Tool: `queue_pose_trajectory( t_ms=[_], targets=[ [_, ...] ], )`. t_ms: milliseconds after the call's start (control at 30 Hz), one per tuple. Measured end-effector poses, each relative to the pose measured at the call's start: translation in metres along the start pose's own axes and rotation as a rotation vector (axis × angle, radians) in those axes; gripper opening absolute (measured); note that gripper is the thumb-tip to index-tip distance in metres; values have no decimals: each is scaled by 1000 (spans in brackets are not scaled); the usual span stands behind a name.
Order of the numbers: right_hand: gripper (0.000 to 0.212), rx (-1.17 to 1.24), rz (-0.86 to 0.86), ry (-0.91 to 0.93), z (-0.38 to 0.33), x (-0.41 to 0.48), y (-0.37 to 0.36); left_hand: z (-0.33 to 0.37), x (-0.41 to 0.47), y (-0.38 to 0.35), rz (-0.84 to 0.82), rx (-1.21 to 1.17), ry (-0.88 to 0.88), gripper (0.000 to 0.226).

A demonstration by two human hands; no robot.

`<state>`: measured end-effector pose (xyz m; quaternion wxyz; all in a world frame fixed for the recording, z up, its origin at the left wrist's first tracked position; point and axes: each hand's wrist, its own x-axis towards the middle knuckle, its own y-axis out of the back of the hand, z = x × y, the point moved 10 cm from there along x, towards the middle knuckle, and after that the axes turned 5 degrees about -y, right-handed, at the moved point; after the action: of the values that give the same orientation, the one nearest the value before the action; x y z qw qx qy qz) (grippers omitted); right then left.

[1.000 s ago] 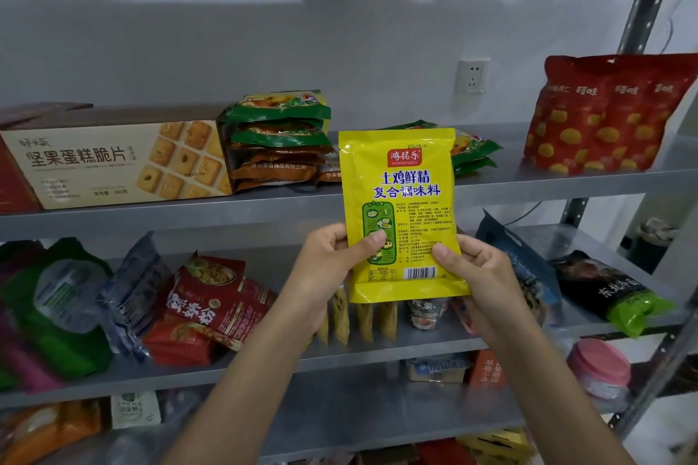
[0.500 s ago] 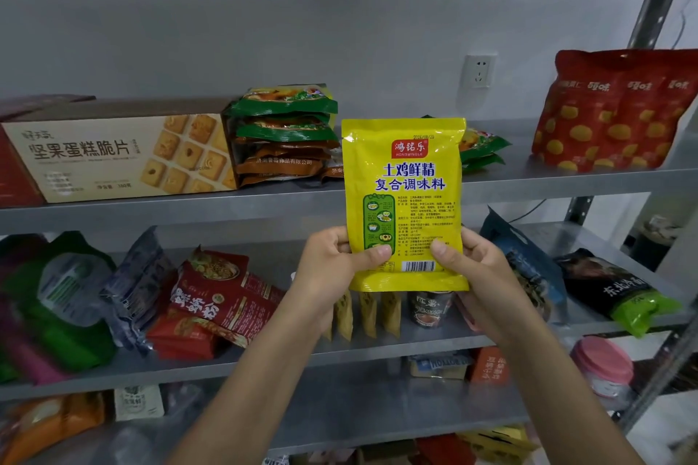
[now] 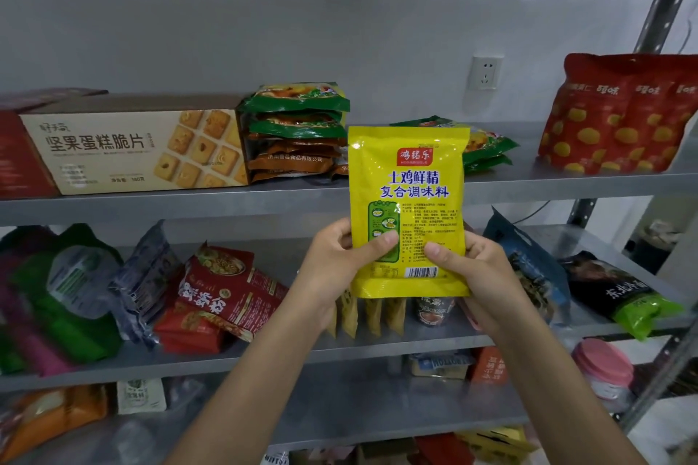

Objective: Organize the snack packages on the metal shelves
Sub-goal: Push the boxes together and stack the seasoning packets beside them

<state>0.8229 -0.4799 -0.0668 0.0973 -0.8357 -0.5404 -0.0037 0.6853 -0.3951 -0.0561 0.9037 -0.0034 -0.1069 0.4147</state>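
Observation:
A yellow seasoning packet [image 3: 409, 200] with blue lettering stands upright in front of the metal shelves [image 3: 151, 206]. My left hand [image 3: 340, 264] grips its lower left edge, thumb across the front. My right hand [image 3: 476, 272] grips its lower right edge the same way. The packet's top reaches the upper shelf's height, in front of a stack of green and brown packets [image 3: 298, 132] and a flat green packet [image 3: 487, 145]. Small yellow sachets [image 3: 372, 315] stand on the middle shelf under the packet, partly hidden by it.
The upper shelf holds a long biscuit box [image 3: 132, 151] at the left and a big red bag [image 3: 623, 113] at the right. On the middle shelf lie green bags [image 3: 71, 291], red noodle packs [image 3: 223, 294], a blue bag [image 3: 528, 268] and a black-green bag [image 3: 623, 294]. A pink-lidded jar [image 3: 604, 366] sits lower right.
Both hands have raised the yellow packet slightly, still held upright; its top edge now sits at the height of the packets on the upper shelf.

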Motion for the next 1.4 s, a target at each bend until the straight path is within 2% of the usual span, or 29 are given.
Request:
queue_pose_trajectory(
  t_ms=[100,267,400,433,500,567,600,667,733,800,900,1000,1100,1200,1300,1400],
  targets=[
    [62,-24,-39,-14,3,-2,-6,0,-2,3,30,-32,21,35],
    [61,13,-110,-14,4,-4,-10,2,-5,8,86,-67,14,22],
    [68,94,-48,6,0,-7,-3,6,-8,6,98,-46,19,21],
    [65,100,-24,13,-1,-8,-3,10,-8,6,117,3,-6,26],
    [48,97,53,32,-3,-11,1,20,-9,12,198,273,-94,44],
    [28,67,179,79,-9,-15,10,42,-18,17,309,585,-270,55],
    [23,32,252,123,-14,-19,15,52,-23,12,300,651,-369,54],
    [22,-92,372,257,-28,-29,19,49,-22,-10,91,566,-384,50],
    [22,-275,423,445,-47,-43,7,32,-22,-36,-123,305,-235,60],
    [31,-550,427,651,-58,-55,-17,25,-20,-46,-155,112,-140,65],
    [48,-866,307,777,-47,-58,-49,19,-14,-33,-6,-106,-81,39],
    [46,-775,162,612,-34,-45,-45,13,-8,-7,140,-103,-28,23],
    [55,-532,218,335,-19,-26,-11,15,-6,-5,54,-24,-6,23],
    [49,-316,103,128,-9,-10,3,19,-4,-6,-30,17,12,19],
    [37,-224,1,28,-9,-3,9,20,-1,-2,-71,34,50,24],
    [49,-139,0,23,-10,0,16,17,-1,-5,-100,-27,75,30]
  ],
)
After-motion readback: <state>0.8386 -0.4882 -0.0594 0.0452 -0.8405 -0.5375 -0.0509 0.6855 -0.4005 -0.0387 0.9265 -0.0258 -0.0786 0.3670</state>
